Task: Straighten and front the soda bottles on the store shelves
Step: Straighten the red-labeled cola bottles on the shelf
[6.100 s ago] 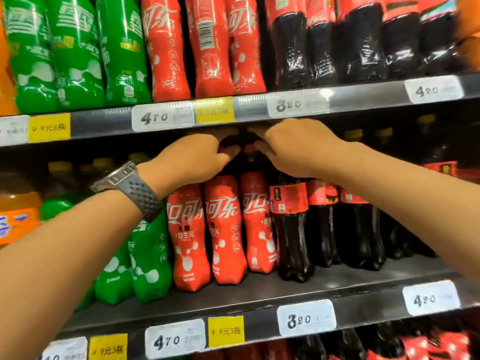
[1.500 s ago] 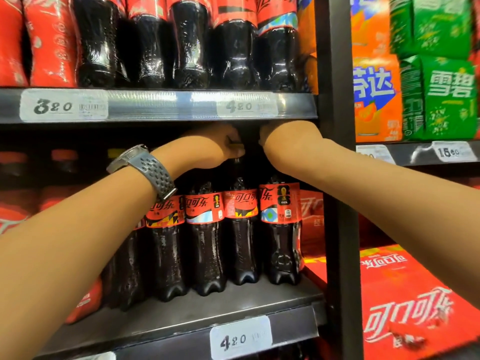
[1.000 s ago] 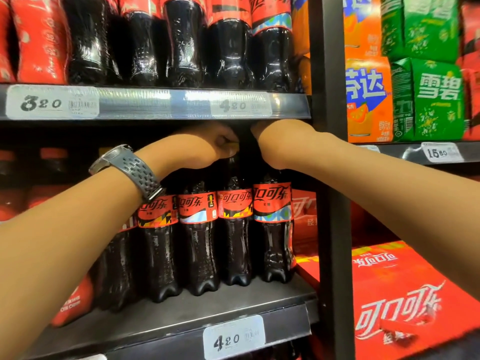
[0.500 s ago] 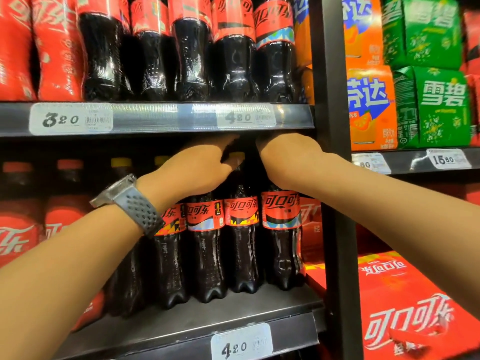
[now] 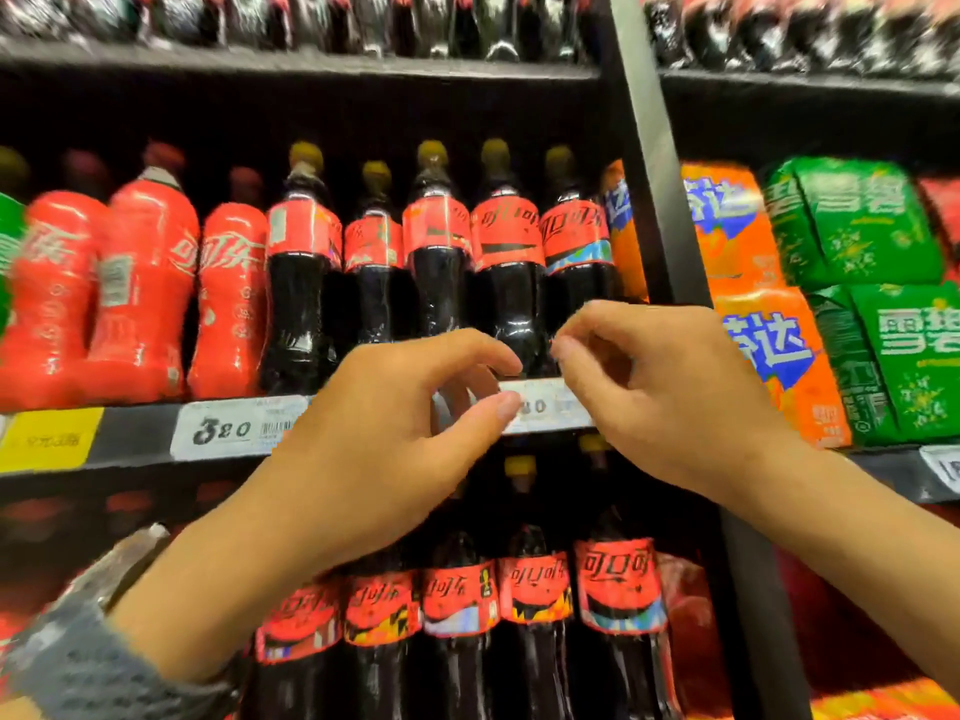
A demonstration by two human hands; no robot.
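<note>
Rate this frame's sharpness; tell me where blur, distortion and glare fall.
Head view: motion blur smears the whole frame, worst on the top-shelf bottles and green packs; the price tag is just readable; wide-angle distortion tilts the shelf upright; soft glare streaks the dark cola bottles; the left hand and right hand are sharpest.

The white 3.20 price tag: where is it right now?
In the head view the white 3.20 price tag sits left of centre on the shelf rail, between the yellow tag and the left hand.
</note>
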